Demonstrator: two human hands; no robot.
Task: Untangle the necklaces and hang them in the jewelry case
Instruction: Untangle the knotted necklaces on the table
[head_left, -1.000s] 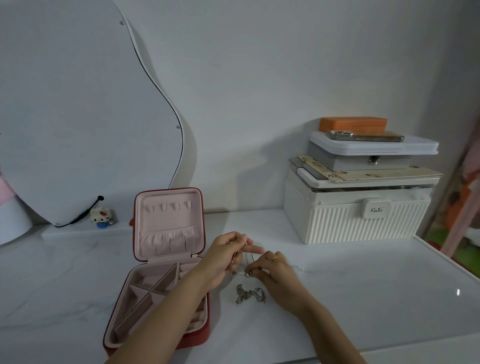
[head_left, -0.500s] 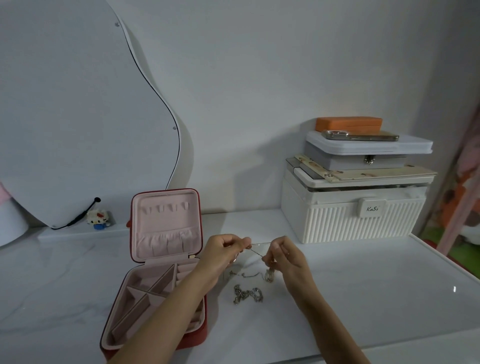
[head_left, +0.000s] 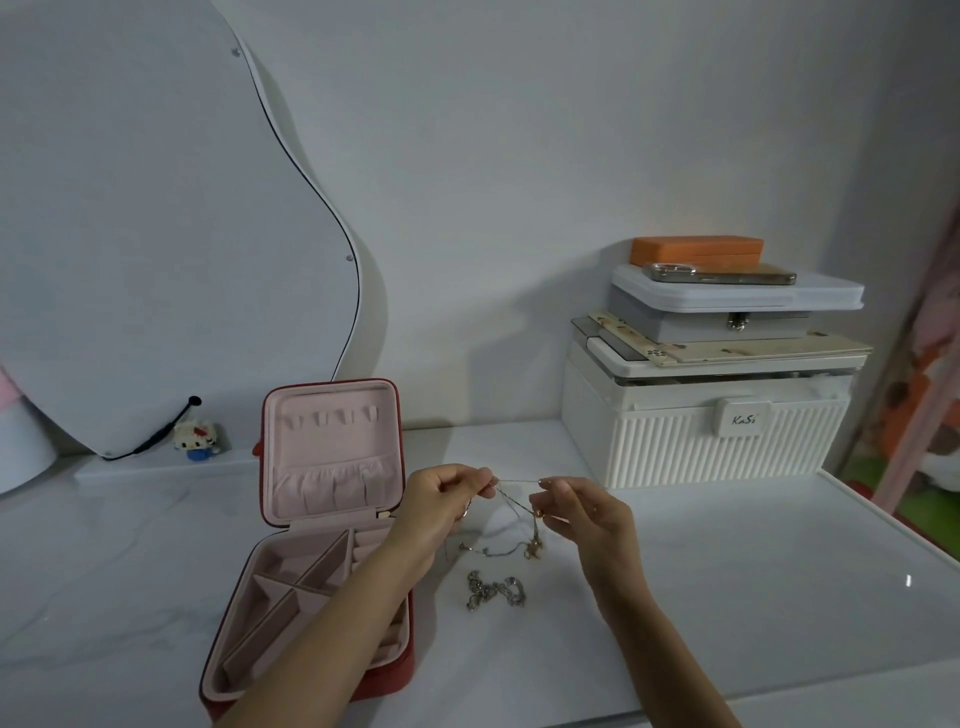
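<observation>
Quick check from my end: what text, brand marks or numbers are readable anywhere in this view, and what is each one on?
"KaSi", in script, on the latch tab at the front of the white ribbed storage box.
The patterned flat board lying on that box carries small printed marks, too small to read.
No text is readable on the red jewelry case, the orange box, the phone or the small toy figure.

Thin tangled necklaces held above table; red jewelry case open, lid upright.
</observation>
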